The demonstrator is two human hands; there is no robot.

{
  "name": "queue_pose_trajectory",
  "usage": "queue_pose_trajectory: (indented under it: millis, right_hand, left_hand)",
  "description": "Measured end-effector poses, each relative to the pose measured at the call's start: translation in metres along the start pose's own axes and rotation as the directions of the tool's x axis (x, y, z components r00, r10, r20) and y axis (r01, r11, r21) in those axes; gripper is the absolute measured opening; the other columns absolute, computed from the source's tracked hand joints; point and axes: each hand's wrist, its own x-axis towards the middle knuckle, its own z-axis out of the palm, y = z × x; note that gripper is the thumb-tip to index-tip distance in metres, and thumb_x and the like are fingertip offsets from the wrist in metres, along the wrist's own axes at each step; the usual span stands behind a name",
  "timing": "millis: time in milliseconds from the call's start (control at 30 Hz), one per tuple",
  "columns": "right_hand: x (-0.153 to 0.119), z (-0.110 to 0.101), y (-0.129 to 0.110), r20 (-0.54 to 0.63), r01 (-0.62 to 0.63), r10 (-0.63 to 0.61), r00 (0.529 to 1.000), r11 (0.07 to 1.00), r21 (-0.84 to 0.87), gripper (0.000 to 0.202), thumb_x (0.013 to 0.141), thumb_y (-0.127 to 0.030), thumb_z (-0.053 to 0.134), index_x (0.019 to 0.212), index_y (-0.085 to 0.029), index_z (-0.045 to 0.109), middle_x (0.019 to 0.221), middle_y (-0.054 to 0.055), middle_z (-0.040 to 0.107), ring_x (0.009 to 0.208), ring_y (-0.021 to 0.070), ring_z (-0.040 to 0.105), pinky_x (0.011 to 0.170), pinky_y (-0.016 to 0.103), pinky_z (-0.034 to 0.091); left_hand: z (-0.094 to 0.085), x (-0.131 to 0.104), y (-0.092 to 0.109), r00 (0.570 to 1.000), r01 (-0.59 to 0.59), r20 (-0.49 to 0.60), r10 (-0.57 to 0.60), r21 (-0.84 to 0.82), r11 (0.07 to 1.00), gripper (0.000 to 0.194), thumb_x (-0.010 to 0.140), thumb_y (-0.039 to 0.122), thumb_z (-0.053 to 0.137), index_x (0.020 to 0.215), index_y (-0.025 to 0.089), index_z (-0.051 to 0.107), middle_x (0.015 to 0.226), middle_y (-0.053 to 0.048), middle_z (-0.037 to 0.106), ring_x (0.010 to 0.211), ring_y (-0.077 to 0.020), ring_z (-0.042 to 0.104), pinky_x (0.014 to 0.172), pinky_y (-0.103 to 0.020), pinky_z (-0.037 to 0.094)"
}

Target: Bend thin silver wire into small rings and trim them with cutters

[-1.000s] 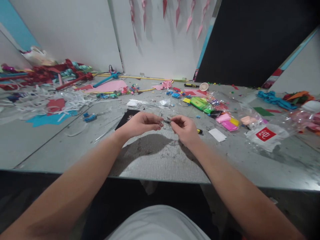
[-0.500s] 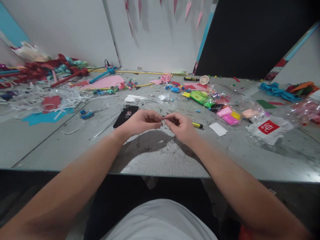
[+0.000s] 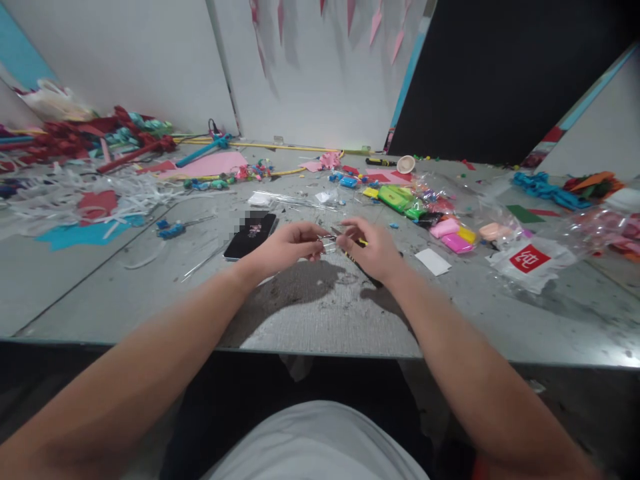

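Over the middle of the table, my left hand (image 3: 293, 247) pinches a thin, shiny wire (image 3: 329, 247) between thumb and fingers. Its finer shape is too small to make out. My right hand (image 3: 373, 248) is closed around small pliers (image 3: 356, 261) with black and yellow handles, largely covered by the fingers. Their narrow metal tip points left, close to the wire; whether it touches I cannot tell. A black phone (image 3: 253, 237) lies just behind my left wrist.
Thin clear rods (image 3: 295, 199) lie beyond my hands. A white card (image 3: 433, 262), bright clay packs (image 3: 456, 239) and a plastic bag (image 3: 525, 261) are to the right. White strips (image 3: 135, 193) and blue paper (image 3: 75, 233) spread at left. A yellow-black tool (image 3: 381, 162) lies at the back.
The yellow-handled pliers, earlier on the table beside my right hand, are now in that hand with their tip near the wire. My left hand keeps its pinch.
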Motion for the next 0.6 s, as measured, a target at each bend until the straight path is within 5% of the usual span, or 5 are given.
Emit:
queue_pose_trajectory:
  millis: [100, 167, 267, 400, 600]
  right_hand:
    - [-0.001, -0.028, 0.008, 0.067, -0.191, 0.269, 0.961, 0.818, -0.542, 0.097, 0.054, -0.075, 0.086, 0.132, -0.022, 0.063, 0.132, 0.021, 0.061, 0.126, 0.0495, 0.051, 0.099, 0.062, 0.044]
    - [-0.004, -0.041, 0.011, 0.22, -0.196, 0.401, 0.889, 0.768, -0.609, 0.1, 0.053, -0.067, 0.09, 0.138, -0.023, 0.059, 0.137, 0.02, 0.058, 0.123, 0.0464, 0.056, 0.096, 0.055, 0.049]
    - [-0.009, -0.045, 0.009, 0.293, -0.146, 0.39, 0.873, 0.782, -0.606, 0.07, 0.067, -0.05, 0.086, 0.127, -0.023, 0.063, 0.133, 0.016, 0.061, 0.111, 0.0365, 0.064, 0.085, 0.042, 0.053]
    - [-0.011, -0.03, 0.004, 0.234, -0.113, 0.334, 0.913, 0.76, -0.64, 0.035, 0.072, -0.022, 0.074, 0.106, -0.02, 0.066, 0.113, 0.015, 0.067, 0.097, 0.0329, 0.066, 0.077, 0.039, 0.051]
    - [-0.005, -0.015, 0.014, -0.017, -0.047, 0.045, 0.999, 0.837, -0.545, 0.056, 0.068, -0.012, 0.063, 0.123, -0.019, 0.054, 0.124, 0.017, 0.062, 0.119, 0.0359, 0.057, 0.1, 0.05, 0.048]
  left_hand:
    - [-0.002, 0.001, 0.002, 0.989, 0.036, -0.144, -0.041, -0.034, 0.999, 0.011, 0.085, 0.01, 0.064, 0.095, 0.013, 0.067, 0.067, 0.0, 0.065, 0.057, -0.0114, 0.063, 0.06, -0.026, 0.05]
    - [-0.005, 0.0, 0.005, 0.977, 0.033, -0.209, -0.047, -0.067, 0.997, 0.011, 0.086, 0.008, 0.059, 0.094, 0.015, 0.064, 0.066, 0.001, 0.064, 0.055, -0.0116, 0.063, 0.059, -0.027, 0.051]
    - [-0.009, -0.001, 0.007, 0.96, 0.015, -0.276, -0.052, -0.132, 0.991, 0.015, 0.085, 0.006, 0.055, 0.095, 0.016, 0.061, 0.065, 0.003, 0.061, 0.056, -0.0114, 0.063, 0.061, -0.027, 0.052]
    - [-0.013, -0.001, 0.007, 0.964, -0.017, -0.261, -0.051, -0.249, 0.968, 0.019, 0.082, 0.006, 0.061, 0.098, 0.016, 0.062, 0.073, 0.003, 0.062, 0.061, -0.009, 0.062, 0.066, -0.025, 0.052]
    - [-0.02, -0.007, 0.013, 0.983, -0.019, -0.171, -0.065, -0.447, 0.894, 0.036, 0.073, 0.019, 0.081, 0.101, 0.018, 0.058, 0.079, -0.001, 0.066, 0.068, -0.0088, 0.062, 0.063, -0.021, 0.046]
